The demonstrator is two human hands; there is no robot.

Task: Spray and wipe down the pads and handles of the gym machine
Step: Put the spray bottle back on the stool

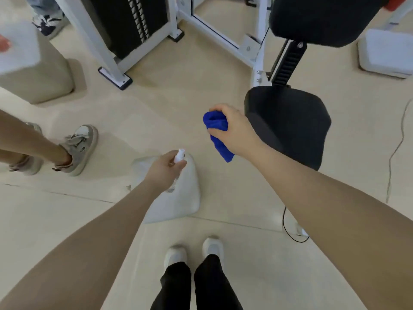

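**Q:** What are your fingers doing, nearest first?

**Me:** My left hand (164, 170) is curled round a small spray bottle (178, 155). White nozzle pokes out above my knuckles; the clear body drops below my palm. I can't tell whether a finger sits on the pump. Beyond it, up and to the right, my right hand (232, 128) is clenched on a bunched blue cloth (215, 130), one tail hanging under my wrist.

**Q:** Where's the thing to clean?

**Me:** The black seat pad (288, 121) is just past my right knuckles, near but not touching. Farther off and higher is the black back pad (321, 16) on its notched post. Handles: none I can pick out from here. The weight stack (131, 21) stands well beyond my left fingers.

**Q:** So the step?

**Me:** By my reckoning, spraying the seat pad first. The nozzle looks aimed up and forward, not at the pad, so I'd swing my left wrist right until it faces the top of the seat, and keep the cloth hand out of the mist.

**Q:** And doing it well?

**Me:** Light even mist, not a puddle. Shake the cloth out flatter in my fingers so more of it meets the vinyl. Wipe front edge to back, then the sides.

**Q:** Hazards?

**Me:** Another person's feet (78, 148) stand left of my spray hand; a thin cable (397, 148) trails beyond the seat. Overspray on this smooth floor (167, 104) could get slippery.
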